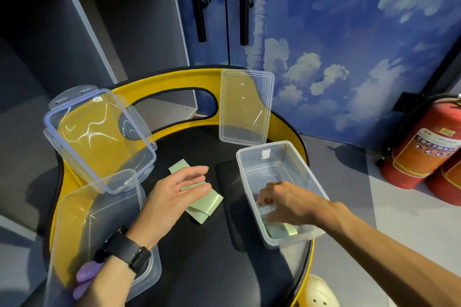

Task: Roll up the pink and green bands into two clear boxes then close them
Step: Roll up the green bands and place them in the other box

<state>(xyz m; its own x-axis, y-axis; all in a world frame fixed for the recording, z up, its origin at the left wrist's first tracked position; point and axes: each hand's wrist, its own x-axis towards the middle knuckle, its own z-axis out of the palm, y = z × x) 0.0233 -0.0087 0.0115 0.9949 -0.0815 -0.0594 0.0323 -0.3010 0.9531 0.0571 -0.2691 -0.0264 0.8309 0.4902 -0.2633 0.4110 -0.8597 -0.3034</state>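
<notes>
Two clear boxes are sitting on the black seat [199, 269]: the left box [99, 219] and the right box [282, 172]. Two lids are standing open: the left lid [99, 137] and the right lid [245, 104]. Your left hand [174, 197] is hovering released over one green band [207, 203]. Your right hand [287, 200] is reaching inside the right box, fingers pinching a second green band [279, 230].

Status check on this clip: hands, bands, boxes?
Right hand inside right box, pressing a green band down. Left hand open above loose green band. Both lids off. Nothing blocking.
</notes>
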